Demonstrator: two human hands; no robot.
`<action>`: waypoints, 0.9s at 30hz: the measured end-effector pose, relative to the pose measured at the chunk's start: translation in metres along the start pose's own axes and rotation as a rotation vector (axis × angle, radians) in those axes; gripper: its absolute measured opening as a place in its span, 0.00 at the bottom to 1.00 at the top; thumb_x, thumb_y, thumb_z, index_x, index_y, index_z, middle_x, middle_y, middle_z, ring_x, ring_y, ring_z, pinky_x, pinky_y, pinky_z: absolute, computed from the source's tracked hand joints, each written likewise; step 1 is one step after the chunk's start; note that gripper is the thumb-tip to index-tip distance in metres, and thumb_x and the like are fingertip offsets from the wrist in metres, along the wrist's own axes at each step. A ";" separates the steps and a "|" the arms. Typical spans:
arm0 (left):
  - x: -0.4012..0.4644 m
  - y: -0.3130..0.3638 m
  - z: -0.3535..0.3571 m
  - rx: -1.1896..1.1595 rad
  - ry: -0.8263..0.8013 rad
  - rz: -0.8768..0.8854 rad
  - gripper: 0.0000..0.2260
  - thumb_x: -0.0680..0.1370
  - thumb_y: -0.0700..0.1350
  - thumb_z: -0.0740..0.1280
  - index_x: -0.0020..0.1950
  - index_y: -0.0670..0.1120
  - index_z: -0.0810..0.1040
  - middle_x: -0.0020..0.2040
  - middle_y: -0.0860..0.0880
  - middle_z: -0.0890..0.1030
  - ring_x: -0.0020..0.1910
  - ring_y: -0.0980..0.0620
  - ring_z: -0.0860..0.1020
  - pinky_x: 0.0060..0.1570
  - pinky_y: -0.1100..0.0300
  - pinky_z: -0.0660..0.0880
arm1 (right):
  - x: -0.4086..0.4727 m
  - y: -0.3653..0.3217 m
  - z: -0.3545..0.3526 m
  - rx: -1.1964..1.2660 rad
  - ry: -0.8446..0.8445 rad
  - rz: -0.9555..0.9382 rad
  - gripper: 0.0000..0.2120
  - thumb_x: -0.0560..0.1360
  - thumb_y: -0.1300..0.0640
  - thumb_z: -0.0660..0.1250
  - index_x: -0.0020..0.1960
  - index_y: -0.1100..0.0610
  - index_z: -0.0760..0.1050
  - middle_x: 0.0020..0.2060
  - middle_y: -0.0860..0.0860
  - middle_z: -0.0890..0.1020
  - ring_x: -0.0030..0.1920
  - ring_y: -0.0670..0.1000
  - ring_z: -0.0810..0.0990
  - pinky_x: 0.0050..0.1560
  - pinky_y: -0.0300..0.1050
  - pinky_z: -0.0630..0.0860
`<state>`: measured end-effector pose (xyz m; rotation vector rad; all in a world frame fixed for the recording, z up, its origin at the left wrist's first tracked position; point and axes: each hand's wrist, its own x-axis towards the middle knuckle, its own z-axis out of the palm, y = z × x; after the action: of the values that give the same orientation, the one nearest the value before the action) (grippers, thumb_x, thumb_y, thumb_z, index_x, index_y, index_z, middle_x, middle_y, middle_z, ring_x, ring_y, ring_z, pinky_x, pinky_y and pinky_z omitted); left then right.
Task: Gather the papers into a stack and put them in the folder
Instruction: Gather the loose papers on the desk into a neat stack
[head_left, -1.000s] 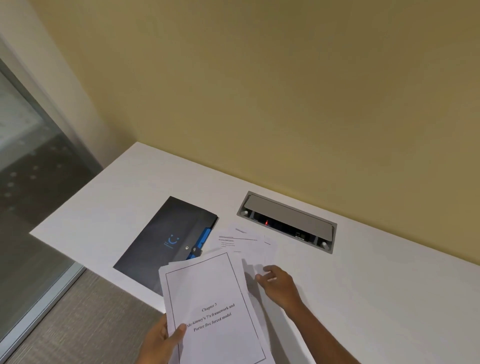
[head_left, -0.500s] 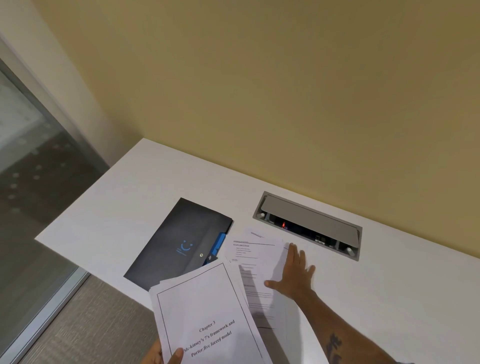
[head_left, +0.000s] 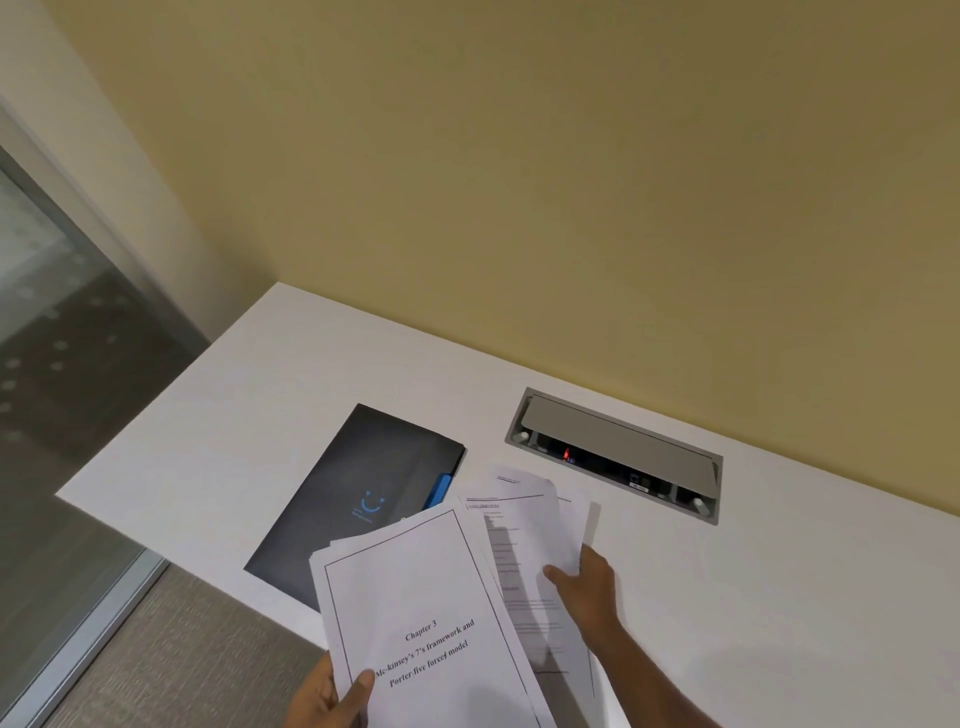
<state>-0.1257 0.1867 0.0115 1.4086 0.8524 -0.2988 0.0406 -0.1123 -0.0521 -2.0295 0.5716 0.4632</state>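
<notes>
My left hand pinches the titled stack of papers at its near corner, its lower edge cut off by the frame. My right hand grips loose sheets just right of it. The stack hides the near right corner of the dark folder on the white worktop.

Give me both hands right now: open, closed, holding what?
Left hand: closed on the Chapter 3 stack, thumb on top.
Right hand: gripping the loose papers on the desk by their right edge.
</notes>
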 end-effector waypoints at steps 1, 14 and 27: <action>-0.001 0.002 0.002 0.020 -0.005 0.011 0.21 0.78 0.30 0.67 0.71 0.39 0.73 0.45 0.53 0.88 0.50 0.49 0.83 0.40 0.67 0.81 | -0.001 0.006 -0.004 0.012 -0.016 0.000 0.17 0.74 0.63 0.78 0.61 0.63 0.80 0.55 0.59 0.86 0.52 0.58 0.86 0.41 0.36 0.79; -0.008 0.035 0.063 0.199 -0.149 0.096 0.24 0.79 0.35 0.69 0.74 0.45 0.70 0.51 0.55 0.86 0.51 0.56 0.82 0.55 0.66 0.78 | -0.045 0.037 -0.123 0.397 -0.136 0.074 0.13 0.74 0.53 0.79 0.58 0.48 0.83 0.51 0.43 0.90 0.49 0.44 0.89 0.42 0.35 0.83; -0.014 0.057 0.136 0.488 -0.426 0.071 0.20 0.81 0.50 0.68 0.71 0.54 0.67 0.50 0.68 0.80 0.50 0.68 0.77 0.58 0.68 0.72 | -0.083 0.031 -0.155 0.538 -0.518 0.056 0.21 0.74 0.50 0.78 0.66 0.50 0.83 0.65 0.52 0.85 0.67 0.53 0.83 0.69 0.51 0.78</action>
<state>-0.0515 0.0653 0.0533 1.7334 0.3867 -0.7605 -0.0304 -0.2440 0.0456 -1.3159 0.3776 0.7483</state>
